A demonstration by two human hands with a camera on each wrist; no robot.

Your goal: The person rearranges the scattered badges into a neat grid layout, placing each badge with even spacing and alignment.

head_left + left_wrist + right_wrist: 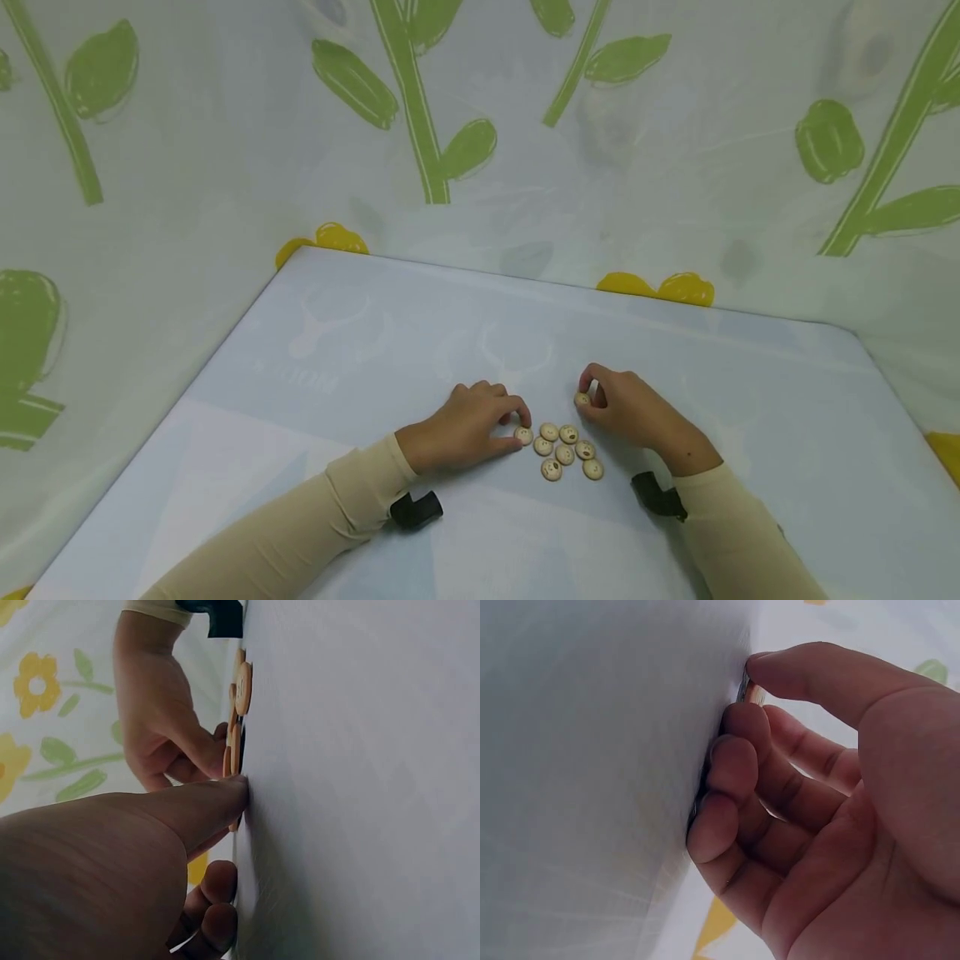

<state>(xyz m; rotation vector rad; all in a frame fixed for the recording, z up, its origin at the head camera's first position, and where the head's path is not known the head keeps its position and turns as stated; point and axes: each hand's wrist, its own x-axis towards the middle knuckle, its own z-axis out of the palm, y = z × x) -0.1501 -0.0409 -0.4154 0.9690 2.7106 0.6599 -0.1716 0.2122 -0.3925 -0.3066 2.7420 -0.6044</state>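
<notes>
Several small round wooden discs with faces drawn on them lie in a loose cluster on the table; one of these discs (565, 454) is near the middle. At the cluster's left edge, my left hand (467, 427) pinches a wooden disc (523, 436) between thumb and index finger, against the tabletop. Just beyond the cluster on the right, my right hand (636, 408) holds another wooden disc (582, 399) by its edges with thumb and forefinger. In the right wrist view only a sliver of that disc (754, 693) shows; the other fingers curl against the table.
The pale table (420, 317) has faint printed patterns. Behind it hangs a white cloth (247, 125) with green leaves and yellow flowers. A black wrist-worn device (417, 511) sits under the left sleeve, and another black device (658, 497) is beside the right wrist.
</notes>
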